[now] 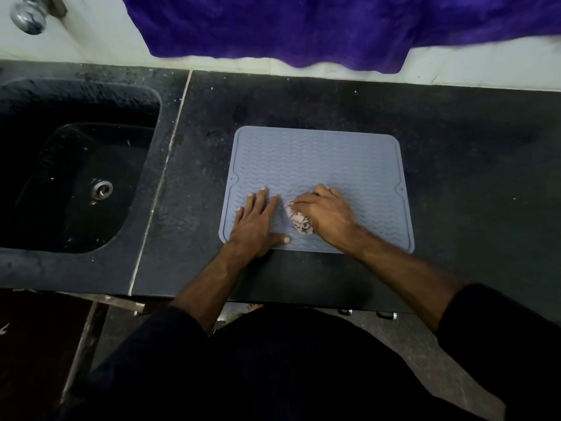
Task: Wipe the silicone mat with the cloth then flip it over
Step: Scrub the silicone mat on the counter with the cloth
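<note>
A grey-blue silicone mat (318,159) with a wavy ribbed surface lies flat on the dark counter, ribbed side up. My left hand (258,221) rests flat on the mat's near left part, fingers straight and spread. My right hand (324,212) grips a bunched pale patterned cloth (299,221) and holds it against the mat near its front middle. Most of the cloth is hidden under that hand.
A black sink (76,183) with a metal drain (102,189) is set into the counter (455,177) at the left. A purple cloth (303,25) hangs over the white wall behind. A chrome tap (28,18) shows at the top left.
</note>
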